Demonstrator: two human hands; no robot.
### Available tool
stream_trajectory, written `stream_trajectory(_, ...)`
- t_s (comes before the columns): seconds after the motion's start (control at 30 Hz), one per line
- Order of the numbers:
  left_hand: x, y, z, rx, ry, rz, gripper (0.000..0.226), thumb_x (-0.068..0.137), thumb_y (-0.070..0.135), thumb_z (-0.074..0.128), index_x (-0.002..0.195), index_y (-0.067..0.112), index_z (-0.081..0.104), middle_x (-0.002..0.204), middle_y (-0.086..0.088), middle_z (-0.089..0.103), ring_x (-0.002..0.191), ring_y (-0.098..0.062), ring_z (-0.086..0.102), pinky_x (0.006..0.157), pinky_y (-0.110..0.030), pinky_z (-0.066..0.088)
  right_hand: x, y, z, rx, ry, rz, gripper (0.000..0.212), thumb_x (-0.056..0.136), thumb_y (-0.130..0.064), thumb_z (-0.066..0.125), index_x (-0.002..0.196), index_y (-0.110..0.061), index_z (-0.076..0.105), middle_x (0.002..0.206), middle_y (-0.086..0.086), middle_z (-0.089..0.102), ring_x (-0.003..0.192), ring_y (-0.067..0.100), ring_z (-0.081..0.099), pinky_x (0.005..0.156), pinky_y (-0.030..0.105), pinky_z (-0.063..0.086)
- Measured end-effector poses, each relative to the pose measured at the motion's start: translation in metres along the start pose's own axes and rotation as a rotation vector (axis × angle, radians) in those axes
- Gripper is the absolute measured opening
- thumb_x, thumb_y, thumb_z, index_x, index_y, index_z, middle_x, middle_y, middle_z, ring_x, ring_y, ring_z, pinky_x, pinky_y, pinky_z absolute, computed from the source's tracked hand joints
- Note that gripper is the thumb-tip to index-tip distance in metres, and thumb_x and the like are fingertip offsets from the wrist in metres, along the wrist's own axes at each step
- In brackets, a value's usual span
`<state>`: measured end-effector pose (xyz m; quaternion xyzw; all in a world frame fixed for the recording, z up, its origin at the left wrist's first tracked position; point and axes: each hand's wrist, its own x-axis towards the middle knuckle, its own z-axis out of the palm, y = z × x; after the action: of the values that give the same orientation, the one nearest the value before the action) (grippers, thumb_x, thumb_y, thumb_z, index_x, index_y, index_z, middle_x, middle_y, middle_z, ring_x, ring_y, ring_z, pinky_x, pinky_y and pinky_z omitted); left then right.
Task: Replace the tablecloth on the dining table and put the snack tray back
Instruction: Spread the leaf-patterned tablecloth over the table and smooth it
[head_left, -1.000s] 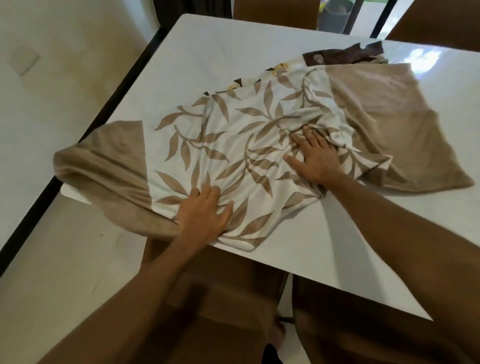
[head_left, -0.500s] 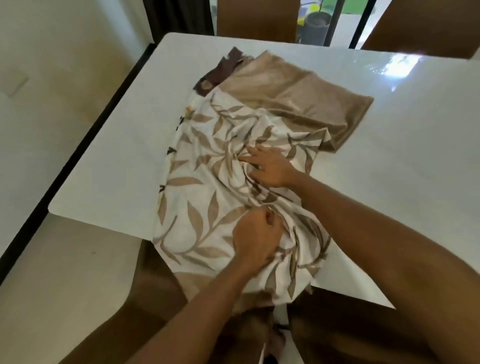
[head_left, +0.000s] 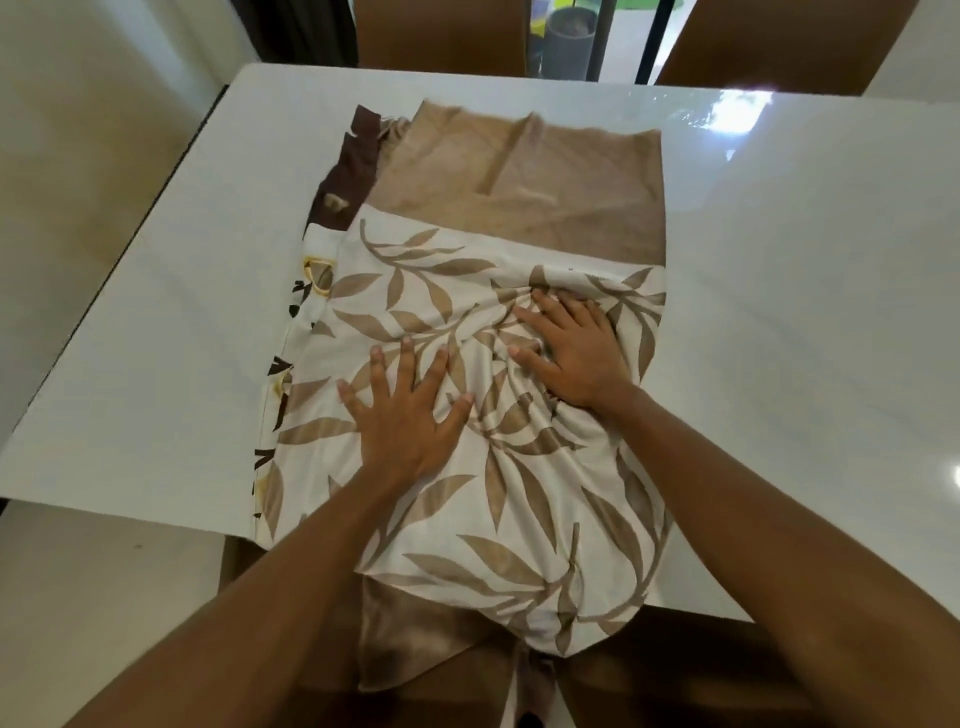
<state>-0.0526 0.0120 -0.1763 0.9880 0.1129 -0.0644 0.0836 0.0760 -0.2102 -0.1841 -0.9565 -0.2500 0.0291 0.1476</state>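
A cream tablecloth (head_left: 519, 493) with brown leaf print and a tan band lies folded in a long strip on the glossy white dining table (head_left: 182, 338). Its near end hangs over the table's front edge. My left hand (head_left: 405, 410) presses flat on the cloth with fingers spread. My right hand (head_left: 571, 353) lies flat on it just to the right, where the fabric bunches into wrinkles. No snack tray is in view.
Brown chair backs (head_left: 441, 36) stand at the table's far side, another chair (head_left: 779, 41) at the far right. A brown chair seat (head_left: 291, 597) sits below the near edge. Cream floor lies to the left. A grey pot (head_left: 571, 36) stands beyond the glass door.
The cloth has been folded from a wide spread into a narrow strip. My left hand let go of the pinched fabric and now lies flat. The right hand stays pressed on the cloth.
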Motion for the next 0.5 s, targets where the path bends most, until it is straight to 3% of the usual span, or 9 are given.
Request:
stream_trajectory(0.17, 0.043, 0.005, -0.003, 0.008, 0.004, 0.036, 0.076, 0.088, 0.085, 0.010, 0.154, 0.052, -0.006, 0.169, 0.006, -0.008, 0.153, -0.031, -0.014, 0.111, -0.074, -0.007, 0.050, 0.038, -0.015, 0.011, -0.086, -0.051, 0.080, 0.086, -0.082, 0.026, 0.155, -0.044, 0.034, 0.167, -0.009, 0.024, 0.154, 0.020, 0.018, 0.125, 0.046, 0.006)
stream_trajectory(0.33, 0.112, 0.016, -0.010, 0.047, 0.000, 0.085, 0.091, 0.076, 0.095, 0.008, 0.155, 0.050, -0.003, 0.168, 0.006, -0.010, 0.154, -0.031, -0.014, 0.111, -0.074, -0.010, 0.116, 0.080, -0.039, 0.011, -0.235, -0.034, 0.096, 0.074, -0.088, 0.020, 0.159, -0.044, 0.016, 0.171, -0.009, 0.003, 0.157, 0.017, 0.000, 0.126, 0.047, -0.002)
stream_trajectory(0.5, 0.195, 0.034, -0.017, 0.057, 0.001, 0.136, 0.092, 0.074, 0.097, 0.007, 0.154, 0.052, -0.005, 0.168, 0.006, -0.009, 0.154, -0.031, -0.013, 0.110, -0.075, -0.010, 0.168, 0.110, -0.047, -0.036, -0.213, 0.051, 0.094, 0.077, -0.090, 0.021, 0.159, -0.046, 0.012, 0.171, -0.008, 0.000, 0.157, 0.018, -0.002, 0.126, 0.047, -0.003)
